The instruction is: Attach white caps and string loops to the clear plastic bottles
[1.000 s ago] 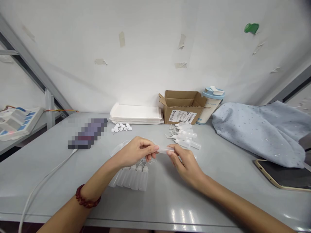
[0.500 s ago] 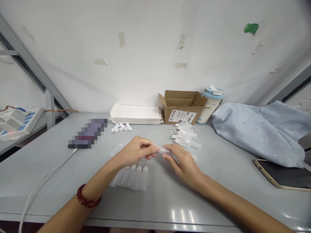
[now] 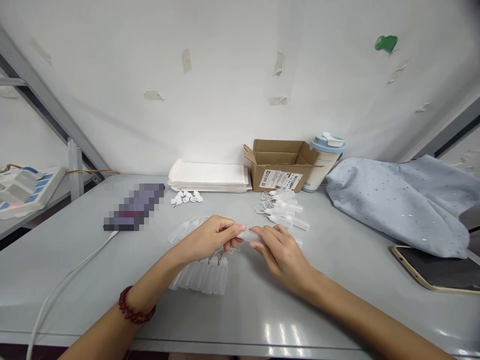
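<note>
Head camera looking down on the grey table (image 3: 48,252), and both hands are up at mid-table! The left hand (image 3: 208,239) and right hand (image 3: 283,260) meet over a small translucent plastic bottle (image 3: 249,235), held level between them. Left fingertips (image 3: 234,229) are pinched on one end, right fingers (image 3: 268,231) closed around the other, with only a short stretch of the bottle showing in the gap. Just under the left hand, a row of upright-looking translucent bottles (image 3: 206,276) lies side by side, with a clear plastic sheet (image 3: 183,229) right behind that wrist. Up ahead, a loose cluster of capped bottles (image 3: 283,210) sits near the right hand, in front of a cardboard box (image 3: 279,165) and a lidded cup (image 3: 324,162). Plenty of open table runs from the hands to the near edge, and a wide lane opens on the left beside a white cable (image 3: 71,277). On the right, a phone (image 3: 435,267) lies at the table's edge, just below a grey-blue cloth (image 3: 397,205). Small white caps (image 3: 186,197) sit at the front of a white stack of sheets (image 3: 208,176).
</note>
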The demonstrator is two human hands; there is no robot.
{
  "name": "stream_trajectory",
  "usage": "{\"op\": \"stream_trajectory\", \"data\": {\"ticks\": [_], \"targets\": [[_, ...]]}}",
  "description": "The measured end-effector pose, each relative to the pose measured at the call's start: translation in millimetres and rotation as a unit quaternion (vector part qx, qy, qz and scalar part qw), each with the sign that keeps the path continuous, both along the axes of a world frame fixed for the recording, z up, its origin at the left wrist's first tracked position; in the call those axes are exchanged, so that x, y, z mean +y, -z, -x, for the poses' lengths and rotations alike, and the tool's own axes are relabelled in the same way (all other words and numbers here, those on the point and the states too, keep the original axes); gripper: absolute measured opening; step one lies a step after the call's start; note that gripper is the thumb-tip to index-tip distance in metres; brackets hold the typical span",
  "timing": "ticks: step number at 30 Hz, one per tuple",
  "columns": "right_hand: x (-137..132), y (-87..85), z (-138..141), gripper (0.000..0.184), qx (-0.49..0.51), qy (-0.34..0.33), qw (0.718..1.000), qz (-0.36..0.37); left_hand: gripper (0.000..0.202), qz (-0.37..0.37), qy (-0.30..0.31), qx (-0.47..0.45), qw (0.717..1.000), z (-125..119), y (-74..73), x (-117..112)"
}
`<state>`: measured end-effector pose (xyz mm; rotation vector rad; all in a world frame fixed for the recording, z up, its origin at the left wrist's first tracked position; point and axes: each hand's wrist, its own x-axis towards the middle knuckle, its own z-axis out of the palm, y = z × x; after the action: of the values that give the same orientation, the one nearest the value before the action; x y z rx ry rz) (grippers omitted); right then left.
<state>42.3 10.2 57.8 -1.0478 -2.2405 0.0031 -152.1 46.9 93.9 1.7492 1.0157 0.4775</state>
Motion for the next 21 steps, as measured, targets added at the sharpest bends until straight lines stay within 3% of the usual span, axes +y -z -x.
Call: {"op": "stream_trajectory", "data": {"ticks": [3,7,11,14,18,21], "targets": [[-1.0,-3.8,0.8,0.031,0.075,-0.001,0.991,0.11,0.043,0.004,-0.003,0.021,1.0,-1.5,0.9,0.2],[-0.3,-10.9,2.6,0.035,0.158,0.009,0.947,0.28,0.038,0.011,-0.015,0.037,0.999,-4.1,0.8,-1.0],[0.1,-12.8,4.0,0.037,0.198,0.022,0.916,0.349,0.036,0.004,-0.023,0.036,0.999,-5.3,1.9,-1.5],[-0.9,-8.5,4.0,0.031,0.198,0.025,0.936,0.289,0.038,0.009,-0.012,0.017,1.0,-3.5,3.0,-0.1],[-1.2,0.4,2.0,0.026,0.16,0.008,0.98,0.114,0.043,0.018,0.0,-0.007,1.0,-0.5,2.2,1.4],[-0.1,4.0,0.1,0.025,0.128,-0.011,0.992,0.02,0.044,0.026,0.0,-0.016,1.0,0.1,0.4,1.1]]}}
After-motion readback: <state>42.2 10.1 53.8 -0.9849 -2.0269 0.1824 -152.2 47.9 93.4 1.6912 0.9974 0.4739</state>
